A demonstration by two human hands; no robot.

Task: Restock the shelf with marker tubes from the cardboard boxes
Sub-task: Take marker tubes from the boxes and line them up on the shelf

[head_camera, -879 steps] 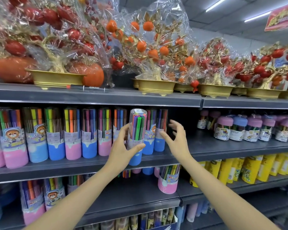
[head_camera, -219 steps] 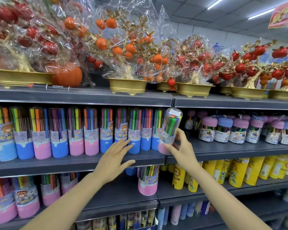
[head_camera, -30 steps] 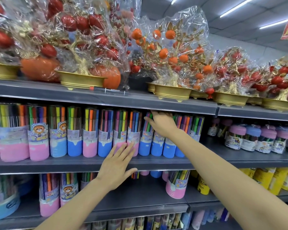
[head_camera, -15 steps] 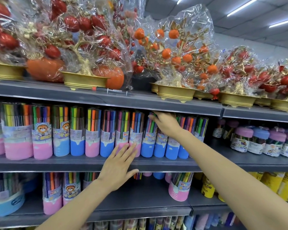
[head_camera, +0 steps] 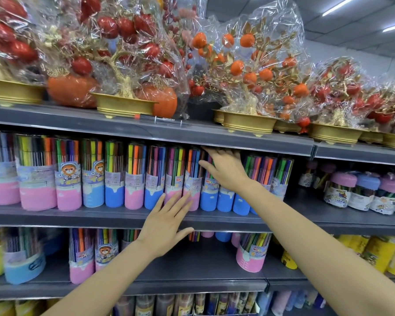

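A row of clear marker tubes (head_camera: pixel 135 179) with pink or blue bases fills the middle shelf (head_camera: pixel 100 216). My right hand (head_camera: pixel 226 172) reaches in under the upper shelf. Its fingers lie over the top of a blue-based marker tube (head_camera: pixel 208 198) and its thumb is against that tube's left side. My left hand (head_camera: pixel 167 222) is flat with straight fingers, its fingertips touching the pink bases of two tubes (head_camera: pixel 176 195) at the shelf's front edge. No cardboard box is in view.
Wrapped ornamental fruit trees in gold pots (head_camera: pixel 123 106) stand on the upper shelf (head_camera: pixel 237 140). Round marker jars with pink and blue lids (head_camera: pixel 342 190) stand to the right. More marker tubes (head_camera: pixel 251 256) and yellow tubes (head_camera: pixel 379 252) sit on the lower shelf.
The view has drifted closer and slightly left. My right hand stays over the top of the same tube, and my left hand stays flat at the tube bases.
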